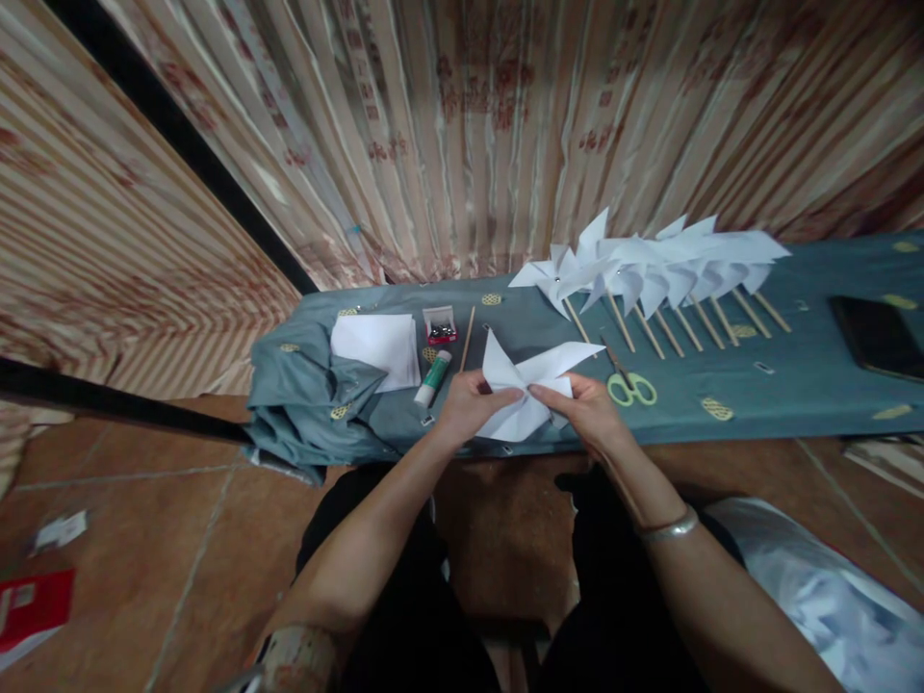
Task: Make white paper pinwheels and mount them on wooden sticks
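Note:
A white paper pinwheel (524, 419) with folded blades is held over the table's near edge. My left hand (466, 404) grips its left side, thumb pressed near the centre. On the other side my right hand (583, 404) pinches it, that thumb also close to the middle. No stick shows on this pinwheel. Just beyond my left hand lie a wooden stick (468, 339), a green and white glue stick (433, 377) and a small open box of metal pins (440, 327). Right of my right hand rest scissors (630, 388) with light green handles.
A stack of white paper (375, 348) lies at the left on the teal cloth (780, 385). Several finished pinwheels (650, 265) on sticks overlap along the back. A dark phone (881, 332) is far right. A plastic bag (815, 568) stands on the floor at the right.

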A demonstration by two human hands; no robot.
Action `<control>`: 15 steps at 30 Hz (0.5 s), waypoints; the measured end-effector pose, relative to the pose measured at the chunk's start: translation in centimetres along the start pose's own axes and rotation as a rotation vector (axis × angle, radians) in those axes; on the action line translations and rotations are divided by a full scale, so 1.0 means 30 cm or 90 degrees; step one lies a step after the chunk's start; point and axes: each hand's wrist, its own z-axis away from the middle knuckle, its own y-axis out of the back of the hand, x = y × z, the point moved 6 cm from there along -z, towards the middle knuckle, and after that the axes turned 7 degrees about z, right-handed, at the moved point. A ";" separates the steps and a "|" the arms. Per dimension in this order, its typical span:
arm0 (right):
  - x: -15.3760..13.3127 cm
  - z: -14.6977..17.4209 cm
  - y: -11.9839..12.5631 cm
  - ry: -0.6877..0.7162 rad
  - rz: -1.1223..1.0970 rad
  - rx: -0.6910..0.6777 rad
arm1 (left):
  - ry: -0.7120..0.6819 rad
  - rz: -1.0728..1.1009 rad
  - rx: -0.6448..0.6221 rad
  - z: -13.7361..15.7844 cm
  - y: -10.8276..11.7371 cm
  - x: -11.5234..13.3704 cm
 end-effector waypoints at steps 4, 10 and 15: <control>0.007 0.000 0.005 -0.020 -0.049 0.006 | 0.016 0.059 -0.028 0.008 -0.009 0.025; 0.002 0.004 0.007 -0.021 -0.057 0.015 | 0.042 0.059 -0.048 0.007 -0.022 -0.004; -0.001 0.006 0.003 -0.025 -0.037 0.006 | 0.039 0.017 -0.043 0.005 -0.023 -0.025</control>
